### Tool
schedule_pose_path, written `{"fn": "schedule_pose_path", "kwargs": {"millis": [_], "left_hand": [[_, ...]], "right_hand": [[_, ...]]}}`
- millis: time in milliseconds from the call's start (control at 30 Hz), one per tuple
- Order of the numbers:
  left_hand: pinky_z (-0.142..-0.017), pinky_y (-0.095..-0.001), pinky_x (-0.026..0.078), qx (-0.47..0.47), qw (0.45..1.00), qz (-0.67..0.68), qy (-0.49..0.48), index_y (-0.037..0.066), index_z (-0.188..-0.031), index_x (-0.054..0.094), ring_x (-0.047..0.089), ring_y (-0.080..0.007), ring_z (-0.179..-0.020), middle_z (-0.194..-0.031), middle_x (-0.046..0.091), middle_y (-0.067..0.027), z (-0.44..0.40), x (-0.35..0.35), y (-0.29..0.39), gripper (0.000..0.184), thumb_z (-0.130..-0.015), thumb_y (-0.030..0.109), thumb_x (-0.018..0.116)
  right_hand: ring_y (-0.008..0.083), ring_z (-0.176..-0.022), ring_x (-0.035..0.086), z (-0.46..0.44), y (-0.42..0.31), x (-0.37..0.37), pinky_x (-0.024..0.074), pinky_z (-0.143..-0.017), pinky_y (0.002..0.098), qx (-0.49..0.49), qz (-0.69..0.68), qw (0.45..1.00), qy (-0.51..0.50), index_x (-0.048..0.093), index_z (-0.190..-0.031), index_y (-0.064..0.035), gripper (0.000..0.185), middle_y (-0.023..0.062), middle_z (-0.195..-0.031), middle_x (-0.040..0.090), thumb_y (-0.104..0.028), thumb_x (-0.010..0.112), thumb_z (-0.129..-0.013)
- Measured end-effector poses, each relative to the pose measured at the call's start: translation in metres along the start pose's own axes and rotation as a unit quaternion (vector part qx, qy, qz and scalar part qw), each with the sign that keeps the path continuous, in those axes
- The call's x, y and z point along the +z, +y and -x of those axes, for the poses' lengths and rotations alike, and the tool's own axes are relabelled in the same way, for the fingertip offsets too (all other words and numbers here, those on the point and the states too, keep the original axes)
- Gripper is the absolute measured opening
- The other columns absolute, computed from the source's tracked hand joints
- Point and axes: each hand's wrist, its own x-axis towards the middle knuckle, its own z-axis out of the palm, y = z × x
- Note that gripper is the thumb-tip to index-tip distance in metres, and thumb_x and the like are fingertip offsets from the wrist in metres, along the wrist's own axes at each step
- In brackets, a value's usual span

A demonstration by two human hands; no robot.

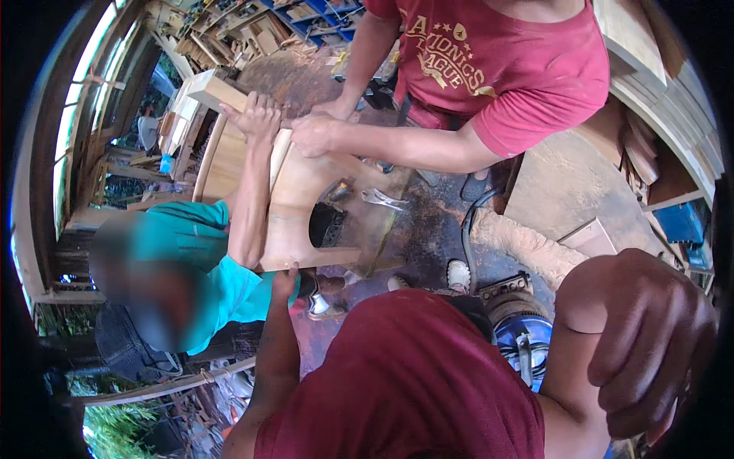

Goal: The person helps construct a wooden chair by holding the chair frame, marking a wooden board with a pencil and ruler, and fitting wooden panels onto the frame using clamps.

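My left hand [284,284] grips the lower edge of a pale wooden furniture piece [290,222], which has a curved cutout and a leg-like end. Close to the camera on the right, my right hand [650,344] is raised with its fingers curled; what they hold, if anything, is hidden. A person in a teal shirt [191,245] leans in at the left, one hand [258,116] on the piece's upper end by a wooden beam [218,93]. Across from me, a person in a red shirt [505,76] has both hands [315,131] at the same upper edge.
Locking pliers [382,200] and a yellow-black tool [336,190] lie beside the cutout. A dark hose [468,229] runs across the dusty floor. A blue machine [524,336] stands by my right side. Stacked boards [657,92] line the right, and wood scraps [260,34] fill the back.
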Motion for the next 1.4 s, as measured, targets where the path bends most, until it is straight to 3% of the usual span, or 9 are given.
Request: {"fn": "schedule_pose_path", "kwargs": {"millis": [67,200,367,533,767,867,933,1133,1400], "left_hand": [[-0.081,-0.0377,0.049,0.215,0.919,-0.286,-0.166,0.000,-0.116,0.055,0.061,-0.0356,-0.095,-0.101,0.063,-0.0223,-0.046,0.064,-0.060,0.043,-0.084,0.029,0.059],[-0.066,-0.0371,0.052,0.088,0.948,0.270,-0.145,0.002,-0.075,0.065,0.065,-0.0272,-0.073,-0.074,0.066,-0.0137,0.018,0.030,0.012,0.015,-0.076,0.017,0.062],[-0.055,-0.0352,0.048,0.326,0.929,0.160,-0.067,0.008,-0.082,0.069,0.062,-0.0207,-0.064,-0.066,0.061,-0.0069,0.000,0.072,0.019,0.028,-0.083,0.032,0.054],[-0.060,-0.0418,0.048,0.375,0.825,-0.386,-0.170,0.017,-0.087,0.066,0.063,-0.0206,-0.075,-0.089,0.064,-0.0046,0.023,0.028,0.078,0.024,-0.077,0.036,0.055],[-0.072,-0.0320,0.047,0.509,0.754,-0.416,0.009,0.024,-0.093,0.061,0.060,-0.0174,-0.081,-0.088,0.062,0.0015,0.021,0.065,0.042,0.018,-0.077,0.029,0.054],[-0.078,-0.0414,0.045,0.161,0.966,0.166,-0.119,0.014,-0.078,0.064,0.060,-0.0223,-0.091,-0.092,0.063,-0.0048,0.040,0.046,0.057,0.012,-0.070,0.022,0.061],[-0.072,-0.0440,0.048,0.542,0.828,-0.136,0.043,0.008,-0.078,0.063,0.062,-0.0240,-0.081,-0.082,0.062,-0.0062,0.023,0.064,0.029,0.011,-0.071,0.016,0.061],[-0.054,-0.0440,0.049,0.038,0.959,0.264,-0.099,0.002,-0.070,0.060,0.062,-0.0245,-0.058,-0.059,0.057,-0.0112,0.078,-0.012,0.107,0.023,-0.082,0.021,0.057],[-0.063,-0.0422,0.049,0.066,0.983,0.169,0.000,0.003,-0.068,0.064,0.063,-0.0314,-0.065,-0.063,0.061,-0.0181,0.072,-0.014,0.114,0.048,-0.086,0.045,0.049]], "right_hand": [[0.0075,-0.035,0.032,0.003,0.006,0.005,0.0210,-0.035,0.0203,-0.078,0.035,0.995,0.056,0.063,-0.095,-0.0151,0.016,-0.0020,-0.050,0.045,-0.022,0.065,-0.081],[0.0132,-0.052,0.054,0.003,-0.011,-0.025,0.0414,-0.045,0.0222,0.099,-0.039,0.985,-0.139,0.063,-0.094,-0.0001,0.016,0.0098,-0.071,0.060,-0.004,0.049,-0.088],[0.0185,-0.040,0.050,0.098,0.020,0.009,0.0375,-0.039,0.0302,0.194,0.079,0.940,0.270,0.064,-0.074,-0.0029,0.031,0.0061,-0.057,0.059,-0.033,0.066,-0.080],[0.0087,-0.066,0.053,0.196,0.072,-0.035,0.0434,-0.059,0.0249,0.465,0.056,0.853,0.231,0.059,-0.095,0.0008,0.025,0.0022,-0.076,0.058,-0.022,0.062,-0.085],[0.0063,-0.061,0.051,0.415,0.100,-0.033,0.0425,-0.057,0.0232,0.638,0.214,0.686,0.277,0.060,-0.086,-0.0045,0.017,-0.0012,-0.070,0.057,-0.021,0.057,-0.088],[0.0082,-0.057,0.051,0.464,0.086,-0.020,0.0416,-0.052,0.0250,0.739,0.157,0.554,0.348,0.058,-0.079,-0.0051,0.021,-0.0010,-0.065,0.056,-0.024,0.056,-0.088],[0.0081,-0.051,0.048,0.498,0.077,-0.013,0.0400,-0.046,0.0244,0.771,0.215,0.507,0.320,0.056,-0.075,-0.0072,0.020,-0.0010,-0.061,0.053,-0.021,0.052,-0.089],[0.0109,-0.050,0.048,0.561,0.049,-0.004,0.0393,-0.046,0.0279,0.823,0.244,0.412,0.305,0.057,-0.066,-0.0074,0.025,0.0005,-0.059,0.054,-0.023,0.055,-0.085],[0.0151,-0.054,0.050,0.620,0.014,-0.003,0.0389,-0.047,0.0322,0.786,0.366,0.458,0.194,0.062,-0.064,-0.0071,0.015,0.0040,-0.066,0.059,-0.007,0.049,-0.072]]}}
